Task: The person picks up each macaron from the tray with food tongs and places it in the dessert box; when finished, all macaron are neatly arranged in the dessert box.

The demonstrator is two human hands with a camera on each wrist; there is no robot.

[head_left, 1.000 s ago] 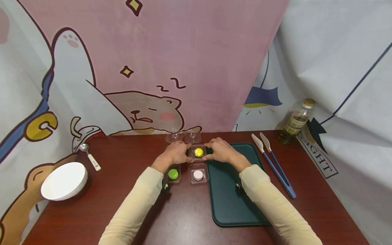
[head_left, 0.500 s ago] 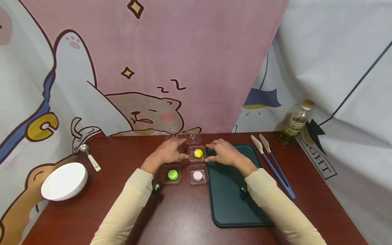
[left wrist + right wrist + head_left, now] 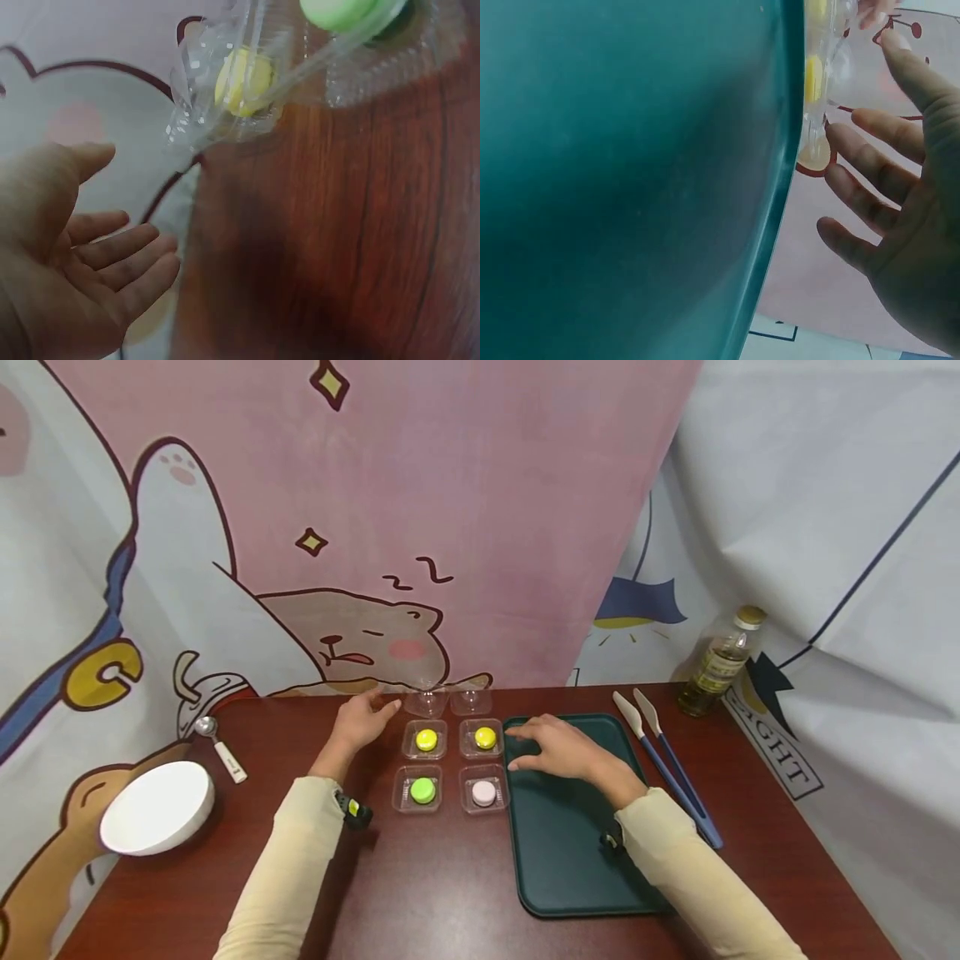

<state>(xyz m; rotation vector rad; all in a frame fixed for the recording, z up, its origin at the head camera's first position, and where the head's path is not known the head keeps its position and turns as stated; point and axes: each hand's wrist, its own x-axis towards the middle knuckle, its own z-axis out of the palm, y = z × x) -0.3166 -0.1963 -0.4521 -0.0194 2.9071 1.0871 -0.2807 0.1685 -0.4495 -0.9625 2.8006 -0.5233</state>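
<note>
Clear plastic boxes stand in two rows. The back row holds a yellow macaron (image 3: 426, 740) on the left and another yellow macaron (image 3: 485, 738) on the right. In front of them are a green macaron (image 3: 423, 790) and a pale pink macaron (image 3: 483, 792), each in its own box. My left hand (image 3: 360, 720) hovers left of the back-left box with fingers spread and nothing in them. Over the dark green tray's back-left corner is my right hand (image 3: 558, 747), its fingers loosely extended beside the back-right box, holding nothing.
The dark green tray (image 3: 570, 868) lies right of the boxes. Clear lids (image 3: 471, 700) stand open behind them. Blue-handled tongs (image 3: 678, 781) and an oil bottle (image 3: 722, 664) are at the right. A white bowl (image 3: 157, 807) and a scoop (image 3: 222, 750) are at the left.
My left hand has moved left from the back boxes, uncovering the back-left yellow macaron. The right hand has drawn slightly right, away from the back-right box.
</note>
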